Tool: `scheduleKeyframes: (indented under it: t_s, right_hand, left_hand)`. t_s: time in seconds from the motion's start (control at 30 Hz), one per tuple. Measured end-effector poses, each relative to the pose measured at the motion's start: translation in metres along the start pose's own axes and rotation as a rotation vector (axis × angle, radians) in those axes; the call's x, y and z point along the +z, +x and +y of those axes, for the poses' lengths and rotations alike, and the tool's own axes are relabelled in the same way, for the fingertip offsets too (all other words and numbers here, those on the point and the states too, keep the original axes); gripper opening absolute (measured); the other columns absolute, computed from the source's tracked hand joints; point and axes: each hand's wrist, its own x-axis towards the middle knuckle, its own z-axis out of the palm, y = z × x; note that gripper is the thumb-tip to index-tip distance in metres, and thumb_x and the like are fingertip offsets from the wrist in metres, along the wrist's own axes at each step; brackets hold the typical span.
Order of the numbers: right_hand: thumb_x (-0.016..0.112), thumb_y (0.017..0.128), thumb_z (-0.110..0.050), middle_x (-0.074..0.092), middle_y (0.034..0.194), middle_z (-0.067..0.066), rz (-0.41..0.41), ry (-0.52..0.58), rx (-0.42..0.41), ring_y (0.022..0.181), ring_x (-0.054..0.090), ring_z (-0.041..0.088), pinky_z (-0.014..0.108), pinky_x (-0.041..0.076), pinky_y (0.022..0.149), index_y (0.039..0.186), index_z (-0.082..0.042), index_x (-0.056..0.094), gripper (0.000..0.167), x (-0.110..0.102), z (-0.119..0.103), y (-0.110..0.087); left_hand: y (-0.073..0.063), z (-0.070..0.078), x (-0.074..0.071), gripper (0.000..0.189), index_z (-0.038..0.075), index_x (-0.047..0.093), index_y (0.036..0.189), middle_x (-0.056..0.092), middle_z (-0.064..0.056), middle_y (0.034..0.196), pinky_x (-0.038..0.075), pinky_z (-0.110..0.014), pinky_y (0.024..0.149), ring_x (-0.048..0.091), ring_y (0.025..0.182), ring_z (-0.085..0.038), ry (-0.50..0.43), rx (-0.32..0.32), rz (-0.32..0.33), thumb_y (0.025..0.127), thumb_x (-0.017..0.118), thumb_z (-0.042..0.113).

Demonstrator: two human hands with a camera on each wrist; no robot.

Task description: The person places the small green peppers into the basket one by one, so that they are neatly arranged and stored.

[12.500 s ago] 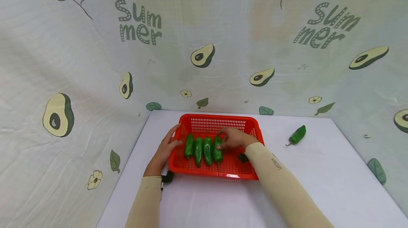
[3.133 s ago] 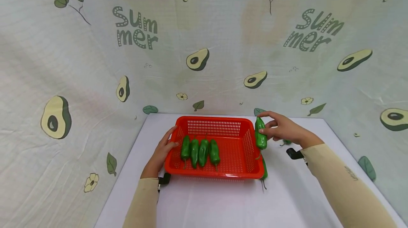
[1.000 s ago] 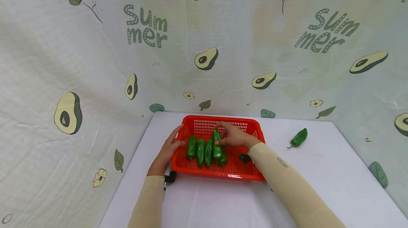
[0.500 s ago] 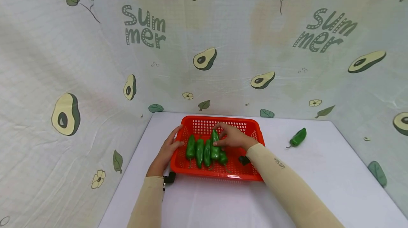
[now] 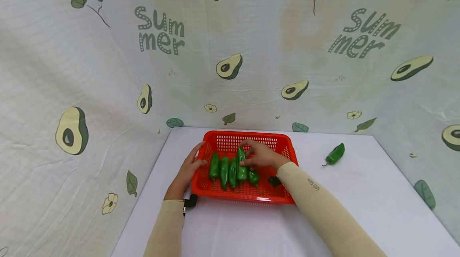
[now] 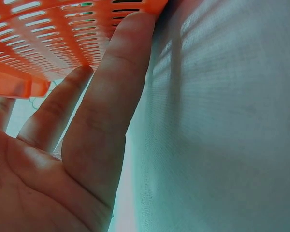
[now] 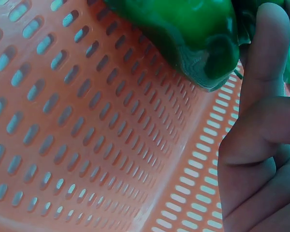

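In the head view, my right hand pinches a green pepper between thumb and fingers, inside the red basket. Three peppers, among them a long one, lie side by side to its left, stems toward me. Another pepper lies just right of the held one, partly covered by the hand. My left hand holds the basket's left side, thumb over the rim. In the left wrist view, fingers press the slotted outer wall. The right wrist view shows a pepper close over the basket's slotted floor.
One loose pepper lies on the white table to the right of the basket. A cloth printed with avocados hangs behind the table and along both sides. The right sleeve covers part of the table's front right.
My right hand has carried the pepper from beyond the basket's right rim into it, beside the row. The rightmost pepper has shifted slightly right. My left hand stays at the rim.
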Motion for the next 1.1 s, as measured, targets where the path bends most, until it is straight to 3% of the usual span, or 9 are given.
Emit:
scheduleKeyframes:
  t_s: [0.33,0.67,1.1]
  right_hand:
    - [0.087,0.089,-0.025,0.072,0.098,0.007,0.013,-0.130,0.020,0.072,0.073,0.023,0.036,0.063,0.070,0.147,-0.012,0.055,0.068,0.0007,0.0018,0.0003]
    - [0.087,0.088,-0.025,0.074,0.087,0.004,0.040,-0.093,0.060,0.064,0.072,0.023,0.037,0.063,0.066,0.129,-0.016,0.061,0.049,0.0038,0.0029,-0.0015]
    - [0.087,0.089,-0.025,0.074,0.094,0.004,0.059,-0.082,0.052,0.065,0.073,0.023,0.037,0.063,0.067,0.133,-0.010,0.060,0.053,0.0039,0.0060,-0.0014]
  left_hand:
    - [0.0013,0.0008,-0.0006,0.069,0.048,0.039,0.160,0.054,-0.020,0.151,0.062,-0.048,0.089,0.065,0.121,-0.042,0.003,0.010,-0.008,0.101,0.055,0.015]
    - [0.0006,-0.0022,-0.0008,0.069,0.049,0.040,0.159,0.055,-0.020,0.150,0.061,-0.048,0.091,0.064,0.122,-0.041,-0.002,-0.002,-0.002,0.101,0.055,0.014]
    - [0.0001,-0.0013,0.0007,0.069,0.049,0.040,0.159,0.056,-0.018,0.149,0.062,-0.048,0.088,0.067,0.119,-0.040,-0.006,-0.002,0.003,0.101,0.056,0.015]
